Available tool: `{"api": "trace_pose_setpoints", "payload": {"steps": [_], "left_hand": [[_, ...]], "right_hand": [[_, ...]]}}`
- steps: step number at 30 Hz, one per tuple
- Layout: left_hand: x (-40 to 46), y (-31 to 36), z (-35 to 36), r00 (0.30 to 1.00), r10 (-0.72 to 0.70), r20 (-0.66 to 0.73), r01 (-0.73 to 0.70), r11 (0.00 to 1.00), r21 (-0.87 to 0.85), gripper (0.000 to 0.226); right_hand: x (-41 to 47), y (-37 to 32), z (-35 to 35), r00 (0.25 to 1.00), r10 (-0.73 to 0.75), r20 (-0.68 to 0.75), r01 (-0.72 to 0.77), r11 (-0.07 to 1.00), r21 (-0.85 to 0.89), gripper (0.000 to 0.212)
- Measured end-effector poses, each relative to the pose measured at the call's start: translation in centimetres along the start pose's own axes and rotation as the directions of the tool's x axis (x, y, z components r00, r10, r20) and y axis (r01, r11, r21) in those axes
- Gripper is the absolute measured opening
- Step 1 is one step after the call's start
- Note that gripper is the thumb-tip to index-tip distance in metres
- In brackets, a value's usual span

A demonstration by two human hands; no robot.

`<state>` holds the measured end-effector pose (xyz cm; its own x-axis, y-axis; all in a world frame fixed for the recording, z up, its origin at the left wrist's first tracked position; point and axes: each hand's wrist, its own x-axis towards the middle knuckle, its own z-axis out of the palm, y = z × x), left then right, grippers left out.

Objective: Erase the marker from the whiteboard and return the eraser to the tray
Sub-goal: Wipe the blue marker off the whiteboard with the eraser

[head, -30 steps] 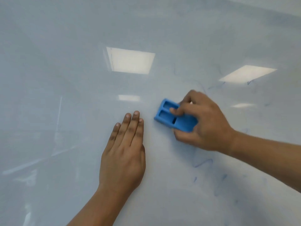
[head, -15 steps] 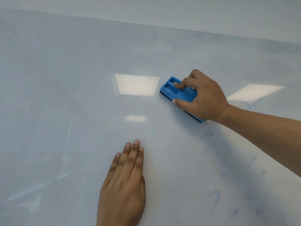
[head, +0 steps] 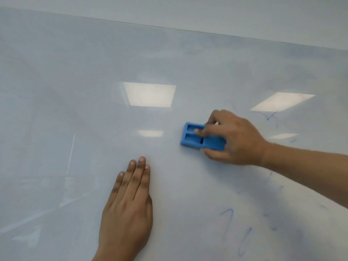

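Note:
A glossy whiteboard (head: 84,72) fills nearly the whole view. My right hand (head: 235,140) grips a blue plastic eraser (head: 192,139) and presses it flat against the board right of centre. Faint blue marker strokes (head: 228,221) remain at the lower right, and a small blue squiggle (head: 268,115) sits up by a light reflection. My left hand (head: 128,210) lies flat on the board below centre, fingers together and pointing up, holding nothing. No tray is in view.
The board's top edge (head: 188,30) runs across the upper part of the view with plain wall above. Ceiling lights reflect in the board (head: 149,94). Smeared blue haze covers the lower right.
My right hand has brought the eraser down and slightly left from its higher spot half a second ago. My left hand stays flat on the board.

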<state>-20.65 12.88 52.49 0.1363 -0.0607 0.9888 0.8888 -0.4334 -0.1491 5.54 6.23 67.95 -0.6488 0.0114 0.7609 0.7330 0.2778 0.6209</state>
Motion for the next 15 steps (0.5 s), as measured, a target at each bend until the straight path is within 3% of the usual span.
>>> {"api": "trace_pose_setpoints", "payload": {"steps": [1, 3, 5, 7, 9, 12, 14, 15], "left_hand": [[0.0, 0.0, 0.1, 1.0, -0.002, -0.003, 0.002, 1.0, 0.005, 0.054], [0.0, 0.3, 0.2, 1.0, -0.008, -0.008, 0.008, 1.0, 0.011, 0.054], [0.0, 0.4, 0.2, 1.0, -0.009, -0.014, 0.009, 1.0, 0.014, 0.055], [0.1, 0.3, 0.2, 1.0, -0.002, -0.018, 0.003, 1.0, 0.023, 0.055], [0.1, 0.2, 0.1, 1.0, -0.003, -0.013, 0.004, 1.0, 0.03, 0.055], [0.2, 0.2, -0.1, 1.0, -0.001, 0.006, 0.0, 0.999, 0.038, 0.055], [0.1, 0.2, -0.2, 1.0, 0.001, 0.012, -0.001, 1.0, 0.025, 0.056], [0.1, 0.2, -0.3, 1.0, 0.001, 0.009, -0.001, 1.0, 0.018, 0.056]], "right_hand": [[1.6, 2.2, -0.6, 0.981, 0.167, -0.099, -0.17, 0.985, -0.025, 0.037], [4.1, 5.4, -1.3, 0.852, 0.475, -0.219, -0.487, 0.873, -0.001, 0.038], [5.5, 4.6, -0.6, 0.795, 0.555, -0.245, -0.564, 0.825, 0.039, 0.039], [6.1, 0.4, 1.2, 0.852, 0.461, -0.248, -0.458, 0.886, 0.076, 0.038], [5.9, -5.0, 3.5, 0.951, 0.237, -0.199, -0.218, 0.97, 0.112, 0.038], [6.3, -7.7, 4.1, 0.997, 0.001, -0.075, 0.008, 0.993, 0.115, 0.039], [7.9, -5.1, 3.2, 0.997, 0.009, -0.074, -0.007, 1.0, 0.018, 0.039], [8.9, -3.1, 2.7, 0.986, 0.095, -0.136, -0.099, 0.995, -0.023, 0.039]]}}
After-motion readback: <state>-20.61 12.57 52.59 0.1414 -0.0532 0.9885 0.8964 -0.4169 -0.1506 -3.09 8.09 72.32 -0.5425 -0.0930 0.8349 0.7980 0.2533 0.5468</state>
